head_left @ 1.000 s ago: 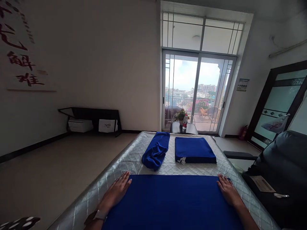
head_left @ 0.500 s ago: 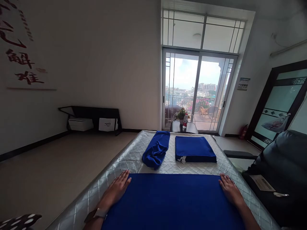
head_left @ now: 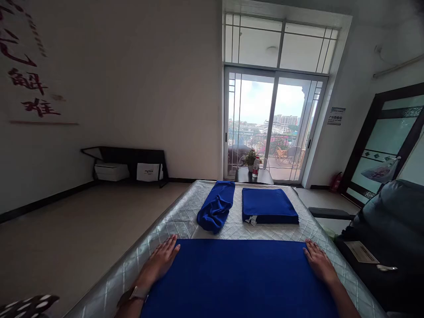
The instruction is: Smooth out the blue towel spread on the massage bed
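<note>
A blue cloth (head_left: pixel 240 278) lies spread flat on the silver quilted table cover (head_left: pixel 175 221), its near part running out of view at the bottom. My left hand (head_left: pixel 161 257) rests flat at its far left corner, fingers stretched out. At the far right corner lies my right hand (head_left: pixel 318 260), also flat with fingers extended. Beyond the spread cloth sit a crumpled blue cloth (head_left: pixel 217 210) on the left and a neat stack of folded blue cloths (head_left: pixel 270 205) on the right, with white labels showing at its front edge.
A black armchair (head_left: pixel 391 229) with a card (head_left: pixel 361 251) on it stands to the right. Past the far table edge, a small black table (head_left: pixel 245 176) bears a potted plant (head_left: pixel 251 159) and a bottle (head_left: pixel 255 168). Along the left wall is a low black bench (head_left: pixel 132 155).
Both hands have shifted very slightly outward along the cloth's far corners. The cloths behind have stayed where they were.
</note>
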A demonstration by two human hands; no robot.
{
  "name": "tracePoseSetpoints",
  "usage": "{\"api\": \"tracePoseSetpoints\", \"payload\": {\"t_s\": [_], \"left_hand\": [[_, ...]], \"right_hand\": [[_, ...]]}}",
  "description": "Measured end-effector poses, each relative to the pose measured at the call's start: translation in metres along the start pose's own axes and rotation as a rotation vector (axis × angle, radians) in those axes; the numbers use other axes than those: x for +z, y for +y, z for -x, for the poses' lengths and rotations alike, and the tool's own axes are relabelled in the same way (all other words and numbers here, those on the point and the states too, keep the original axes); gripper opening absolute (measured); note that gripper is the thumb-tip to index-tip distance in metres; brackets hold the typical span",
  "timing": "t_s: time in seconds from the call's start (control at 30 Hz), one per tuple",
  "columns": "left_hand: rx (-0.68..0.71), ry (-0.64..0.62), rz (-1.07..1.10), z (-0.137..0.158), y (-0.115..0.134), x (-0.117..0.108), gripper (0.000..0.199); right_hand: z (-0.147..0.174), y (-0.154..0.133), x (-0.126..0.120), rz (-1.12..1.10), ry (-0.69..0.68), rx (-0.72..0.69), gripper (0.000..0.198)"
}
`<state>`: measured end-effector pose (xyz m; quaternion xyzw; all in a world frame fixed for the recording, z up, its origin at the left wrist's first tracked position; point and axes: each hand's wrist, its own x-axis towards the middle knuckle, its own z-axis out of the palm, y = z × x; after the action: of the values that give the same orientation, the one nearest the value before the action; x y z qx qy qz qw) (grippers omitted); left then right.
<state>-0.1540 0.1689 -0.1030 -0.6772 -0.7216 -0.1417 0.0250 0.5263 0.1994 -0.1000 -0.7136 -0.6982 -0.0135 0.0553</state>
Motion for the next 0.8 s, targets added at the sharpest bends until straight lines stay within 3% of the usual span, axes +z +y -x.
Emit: {"api": "tracePoseSetpoints", "payload": {"t_s": [0.3,0.5,0.63,0.8], "left_hand": [[0.018,0.079,-0.004,0.005,0.011,-0.008,0.06],[-0.025,0.037,0.003,0.008,0.023,-0.018,0.062],[-0.035,0.014,0.005,0.015,0.034,-0.036,0.063],[-0.037,0.059,0.027,0.026,0.061,-0.067,0.057]], "right_hand": [[0.001,-0.003,0.001,0.017,0.007,0.011,0.065],[0.005,-0.01,-0.005,0.024,-0.003,0.053,0.065],[0.012,-0.019,-0.019,-0.001,0.006,0.082,0.064],[0.028,-0.041,-0.053,-0.073,0.076,0.103,0.06]]}}
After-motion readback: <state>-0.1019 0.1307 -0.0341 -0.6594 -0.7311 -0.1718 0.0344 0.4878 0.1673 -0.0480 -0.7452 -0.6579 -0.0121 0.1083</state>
